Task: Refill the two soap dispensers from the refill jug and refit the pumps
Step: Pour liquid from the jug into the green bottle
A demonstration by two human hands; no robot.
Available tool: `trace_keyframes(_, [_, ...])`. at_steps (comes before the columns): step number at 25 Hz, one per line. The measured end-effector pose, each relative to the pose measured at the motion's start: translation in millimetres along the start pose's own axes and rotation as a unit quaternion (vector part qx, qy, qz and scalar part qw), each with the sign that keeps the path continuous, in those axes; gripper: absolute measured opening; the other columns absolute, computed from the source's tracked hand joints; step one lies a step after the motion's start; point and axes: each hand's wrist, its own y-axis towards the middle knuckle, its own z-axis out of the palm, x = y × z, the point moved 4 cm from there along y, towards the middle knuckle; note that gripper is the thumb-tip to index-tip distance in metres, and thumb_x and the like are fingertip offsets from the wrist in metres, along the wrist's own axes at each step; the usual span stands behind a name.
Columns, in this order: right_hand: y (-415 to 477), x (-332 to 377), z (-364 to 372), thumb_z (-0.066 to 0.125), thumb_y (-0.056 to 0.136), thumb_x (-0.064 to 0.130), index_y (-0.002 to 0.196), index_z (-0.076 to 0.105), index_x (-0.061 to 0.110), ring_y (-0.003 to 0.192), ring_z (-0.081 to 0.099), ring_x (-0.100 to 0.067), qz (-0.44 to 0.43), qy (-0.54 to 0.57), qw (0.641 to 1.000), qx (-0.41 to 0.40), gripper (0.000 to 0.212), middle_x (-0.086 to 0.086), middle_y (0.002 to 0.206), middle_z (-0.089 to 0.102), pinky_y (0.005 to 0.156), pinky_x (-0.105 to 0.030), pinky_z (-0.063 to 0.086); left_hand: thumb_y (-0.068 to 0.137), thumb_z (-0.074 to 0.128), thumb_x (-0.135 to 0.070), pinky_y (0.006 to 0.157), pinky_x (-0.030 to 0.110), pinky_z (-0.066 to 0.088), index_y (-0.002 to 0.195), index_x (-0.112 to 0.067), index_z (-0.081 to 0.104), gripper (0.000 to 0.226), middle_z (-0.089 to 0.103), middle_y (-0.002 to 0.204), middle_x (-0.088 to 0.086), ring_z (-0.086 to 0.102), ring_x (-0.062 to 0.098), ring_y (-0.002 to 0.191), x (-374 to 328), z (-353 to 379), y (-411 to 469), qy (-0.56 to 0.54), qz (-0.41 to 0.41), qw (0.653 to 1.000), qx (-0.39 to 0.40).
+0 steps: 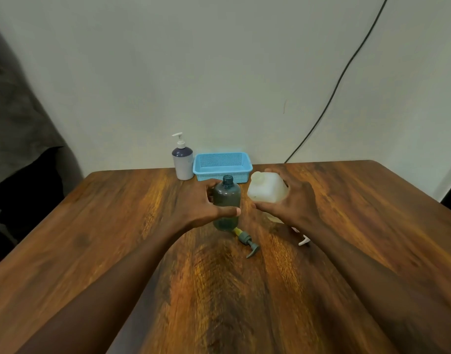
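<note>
Left hand (205, 200) grasps the open bottle (226, 200); right hand (293, 200) grasps the jug (266, 187) beside it.

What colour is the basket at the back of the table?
Light blue, with a fine mesh pattern; the basket shows best in the head view.

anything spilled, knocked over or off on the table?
No spill visible. The teal pump lies on its side on the table in front of the open teal bottle held by the left hand; expected mid-refill. The right hand grips the jug. A white part pokes out, mostly hidden.
</note>
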Motion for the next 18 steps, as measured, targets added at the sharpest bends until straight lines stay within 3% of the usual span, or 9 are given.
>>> trace_keyframes(2, [5.4,10.1,-8.8,0.094,0.063,0.049,0.132,0.059,0.031,0.093,0.061,-0.010,-0.029,-0.019,0.999,-0.008,0.080,0.005,0.122,0.070,0.069,-0.015,0.047,0.067,0.089,-0.056,0.082,0.014,0.053,0.131,-0.027,0.062,0.076,0.067,0.124,-0.014,0.065,0.005,0.106,0.4,1.5,1.0,0.019,-0.006,1.000,0.003])
trace_keyframes(5, [10.6,21.1,-16.9,0.088,0.067,0.055,0.132,0.060,0.030,0.091,0.067,-0.016,-0.069,-0.045,0.997,-0.006,0.075,0.004,0.118,0.073,0.070,-0.027,0.055,0.064,0.089,-0.056,0.086,0.025,0.060,0.125,-0.027,0.067,0.071,0.071,0.119,-0.013,0.067,0.004,0.102,-6.5,5.1,1.2,0.023,-0.005,1.000,0.005])
trace_keyframes(11, [16.7,27.6,-18.4,0.075,0.072,0.063,0.136,0.058,0.028,0.086,0.069,-0.020,-0.114,-0.106,0.988,-0.011,0.074,0.000,0.114,0.075,0.072,-0.032,0.058,0.063,0.094,-0.040,0.071,0.003,0.049,0.117,-0.027,0.068,0.061,0.067,0.103,-0.021,0.064,-0.005,0.093,-20.6,5.0,0.3,0.008,0.009,1.000,-0.006])
trace_keyframes(16, [20.7,30.5,-17.2,0.076,0.075,0.058,0.136,0.060,0.025,0.085,0.070,-0.025,-0.138,-0.134,0.981,-0.020,0.071,-0.005,0.111,0.076,0.072,-0.029,0.052,0.061,0.094,-0.041,0.080,0.014,0.058,0.121,-0.021,0.070,0.068,0.071,0.110,-0.014,0.066,0.000,0.096,-21.2,1.9,-0.7,0.003,0.021,1.000,-0.018])
trace_keyframes(18, [21.1,32.3,-16.7,0.075,0.077,0.056,0.136,0.060,0.024,0.086,0.070,-0.026,-0.150,-0.138,0.979,-0.020,0.068,-0.007,0.112,0.076,0.072,-0.033,0.056,0.061,0.094,-0.040,0.078,0.011,0.056,0.121,-0.021,0.070,0.068,0.070,0.111,-0.013,0.066,0.001,0.097,-21.0,1.4,-1.2,0.006,0.024,1.000,-0.020])
